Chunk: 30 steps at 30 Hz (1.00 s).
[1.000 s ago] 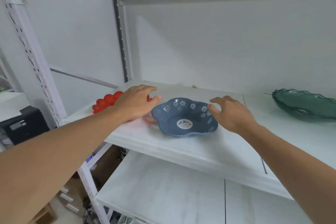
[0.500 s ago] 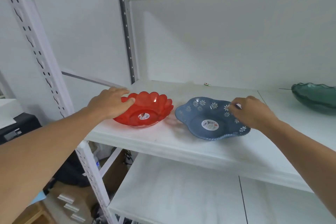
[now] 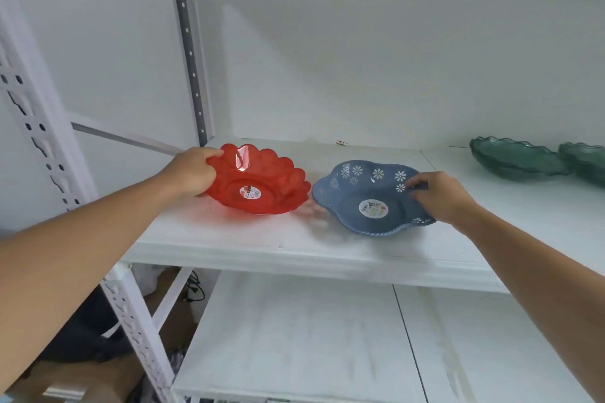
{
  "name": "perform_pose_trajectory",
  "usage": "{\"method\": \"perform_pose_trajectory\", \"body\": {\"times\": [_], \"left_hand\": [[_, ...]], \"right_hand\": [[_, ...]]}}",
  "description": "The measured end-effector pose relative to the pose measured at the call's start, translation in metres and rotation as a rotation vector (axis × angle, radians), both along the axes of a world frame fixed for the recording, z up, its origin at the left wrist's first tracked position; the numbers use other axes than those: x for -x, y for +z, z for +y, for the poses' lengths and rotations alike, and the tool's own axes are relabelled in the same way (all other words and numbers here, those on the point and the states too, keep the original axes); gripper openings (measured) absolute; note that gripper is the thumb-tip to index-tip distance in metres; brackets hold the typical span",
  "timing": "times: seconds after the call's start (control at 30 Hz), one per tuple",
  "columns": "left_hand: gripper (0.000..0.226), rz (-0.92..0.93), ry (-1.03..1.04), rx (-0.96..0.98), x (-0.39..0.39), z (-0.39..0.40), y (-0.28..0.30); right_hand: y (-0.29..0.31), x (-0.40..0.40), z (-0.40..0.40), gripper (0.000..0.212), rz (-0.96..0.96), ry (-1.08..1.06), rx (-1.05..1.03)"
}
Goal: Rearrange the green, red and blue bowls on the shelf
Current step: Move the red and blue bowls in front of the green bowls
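Observation:
A red scalloped bowl (image 3: pixel 262 180) sits on the white shelf (image 3: pixel 229 239), tilted up at its left rim, where my left hand (image 3: pixel 193 170) grips it. Right beside it rests a blue bowl with white flowers (image 3: pixel 363 199); my right hand (image 3: pixel 438 196) grips its right rim. The two bowls nearly touch. A green wavy-edged bowl (image 3: pixel 514 162) stands at the far right of the same shelf, with a second green bowl (image 3: pixel 586 162) cut off by the frame edge.
White perforated uprights stand at the left front (image 3: pixel 49 154) and back left (image 3: pixel 190 56). A lower shelf (image 3: pixel 294 337) lies beneath. Boxes and dark items sit on the floor at the lower left (image 3: pixel 82 360). The wall is close behind the bowls.
My left hand has moved from above the red bowl to its left rim and taken hold, tilting it. My right hand has closed on the blue bowl's right rim. The camera has shifted left.

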<state>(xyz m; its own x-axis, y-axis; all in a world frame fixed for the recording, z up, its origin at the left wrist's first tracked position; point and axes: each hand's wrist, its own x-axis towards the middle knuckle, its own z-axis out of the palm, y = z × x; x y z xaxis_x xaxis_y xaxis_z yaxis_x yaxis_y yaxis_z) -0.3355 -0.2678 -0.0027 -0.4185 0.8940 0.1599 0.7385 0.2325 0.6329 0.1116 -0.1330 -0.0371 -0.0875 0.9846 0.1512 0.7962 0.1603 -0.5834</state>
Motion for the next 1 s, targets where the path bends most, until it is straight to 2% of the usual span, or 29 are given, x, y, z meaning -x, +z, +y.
{"method": "perform_pose_trajectory", "body": {"times": [0.1,0.27,0.43,0.5,0.6,0.7,0.8,0.87,1.0], "left_hand": [[0.071,0.041,-0.029,-0.031,-0.007,0.004,0.015],[0.067,-0.014,-0.17,-0.126,-0.05,0.02,0.033],[0.071,0.004,-0.228,-0.09,-0.113,0.046,0.025],[0.062,-0.022,-0.258,-0.076,-0.139,0.053,0.021],[0.051,-0.12,-0.297,-0.043,-0.183,0.062,0.017],[0.041,-0.136,-0.324,-0.031,-0.236,0.073,0.016],[0.044,-0.18,-0.345,-0.021,-0.3,0.082,0.017],[0.038,-0.191,-0.362,-0.033,-0.348,0.086,0.019],[0.044,-0.206,-0.342,-0.063,-0.417,0.092,0.017]], "right_hand": [[0.012,-0.019,-0.002,0.045,0.033,-0.055,-0.046],[0.027,-0.056,-0.018,0.057,0.076,-0.129,-0.075],[0.02,-0.116,-0.041,0.06,0.134,-0.222,-0.026],[0.018,-0.151,-0.05,0.059,0.134,-0.274,-0.018],[0.019,-0.209,-0.062,0.059,0.121,-0.353,-0.033],[0.023,-0.266,-0.073,0.06,0.113,-0.401,-0.042],[0.028,-0.323,-0.08,0.061,0.096,-0.428,-0.045],[0.032,-0.362,-0.079,0.063,0.114,-0.426,-0.025],[0.035,-0.42,-0.071,0.062,0.126,-0.42,-0.012]]}}
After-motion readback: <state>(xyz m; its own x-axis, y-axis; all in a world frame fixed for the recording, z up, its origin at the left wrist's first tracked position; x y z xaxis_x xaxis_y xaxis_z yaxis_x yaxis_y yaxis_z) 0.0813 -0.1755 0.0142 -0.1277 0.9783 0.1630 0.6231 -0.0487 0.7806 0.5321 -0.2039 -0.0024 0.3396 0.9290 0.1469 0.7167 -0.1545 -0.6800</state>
